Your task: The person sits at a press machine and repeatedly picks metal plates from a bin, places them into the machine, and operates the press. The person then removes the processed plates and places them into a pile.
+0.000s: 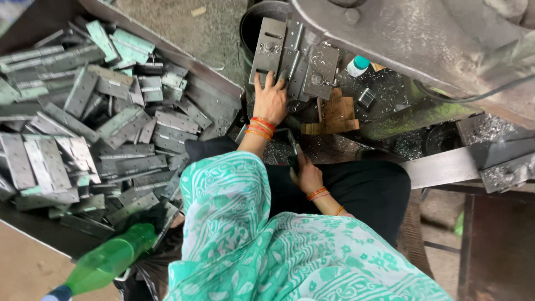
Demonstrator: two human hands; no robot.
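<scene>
My left hand [270, 99] reaches forward, fingers spread, and rests on grey metal hinge plates [290, 56] lying on the bed of a heavy press machine [401, 39]. My right hand [305, 175] stays close to my lap, closed around a dark, narrow metal piece [292, 151] that points up and forward. Both wrists wear orange bangles. A green and white patterned cloth [245, 234] covers my arm and shoulder.
A large tray [206, 72] on the left holds a heap of several flat metal hinge plates [83, 128]. A green plastic bottle [106, 262] lies at lower left. Wooden blocks [334, 114], metal shavings and a small teal-capped bottle [356, 65] sit under the machine.
</scene>
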